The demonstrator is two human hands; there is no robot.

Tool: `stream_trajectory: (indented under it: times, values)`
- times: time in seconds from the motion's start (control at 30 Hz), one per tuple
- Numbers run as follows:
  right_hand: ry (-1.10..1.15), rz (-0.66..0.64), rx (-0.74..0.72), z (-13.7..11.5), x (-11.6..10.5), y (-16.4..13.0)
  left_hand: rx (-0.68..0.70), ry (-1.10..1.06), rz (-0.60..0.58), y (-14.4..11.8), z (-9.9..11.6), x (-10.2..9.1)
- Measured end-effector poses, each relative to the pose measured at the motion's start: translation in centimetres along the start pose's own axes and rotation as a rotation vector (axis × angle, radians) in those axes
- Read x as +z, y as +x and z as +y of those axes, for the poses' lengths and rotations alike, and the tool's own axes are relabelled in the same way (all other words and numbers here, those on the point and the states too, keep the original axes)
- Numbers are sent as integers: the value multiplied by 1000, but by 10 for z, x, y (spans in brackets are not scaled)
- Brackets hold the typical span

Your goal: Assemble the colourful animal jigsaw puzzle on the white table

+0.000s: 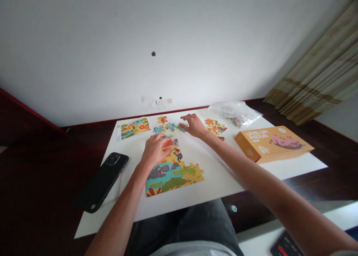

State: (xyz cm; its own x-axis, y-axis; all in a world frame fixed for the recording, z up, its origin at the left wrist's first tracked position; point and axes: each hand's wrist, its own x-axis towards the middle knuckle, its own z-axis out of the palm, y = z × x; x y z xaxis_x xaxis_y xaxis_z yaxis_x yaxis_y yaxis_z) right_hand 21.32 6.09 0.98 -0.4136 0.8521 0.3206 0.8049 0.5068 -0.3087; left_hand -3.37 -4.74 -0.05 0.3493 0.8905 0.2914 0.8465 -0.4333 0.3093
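A partly joined jigsaw puzzle (173,176) lies on the white table, showing a hippo, a crocodile and a small figure. My left hand (155,150) rests on the puzzle's upper left part, its fingers spread and covering some pieces. Farther back, my right hand (195,125) reaches over the table with fingers apart, the thumb side by a loose green and blue puzzle piece (183,126). Left of it are more loose blue pieces (165,128) and an orange piece (162,119). Several yellow and orange pieces (216,126) lie right of this hand, some hidden by the wrist.
A picture card (135,128) lies at the back left, and a black phone (104,179) by the left edge. An orange puzzle box (274,143) stands on the right, with a clear plastic bag (237,113) of pieces behind it. The wall (179,62) rises behind the table.
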Motion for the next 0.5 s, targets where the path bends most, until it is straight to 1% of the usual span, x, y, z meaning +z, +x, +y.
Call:
stream_trajectory:
  times: [0.07,0.17,0.3,0.4,0.5]
  values:
    - [-32,-40,26,-12,3,11,-3,5,0,0,0,0]
    - [-95,-139,66,-29,10,27,-14,0,3,-1,0,0]
    - [-103,-231,123,-39,18,42,-26,-4,5,-1,-1,1]
    - [-69,-222,161,-39,19,46,-29,-10,8,-1,-1,2]
    - [22,-128,119,-38,15,42,-29,-18,11,-1,-1,2]
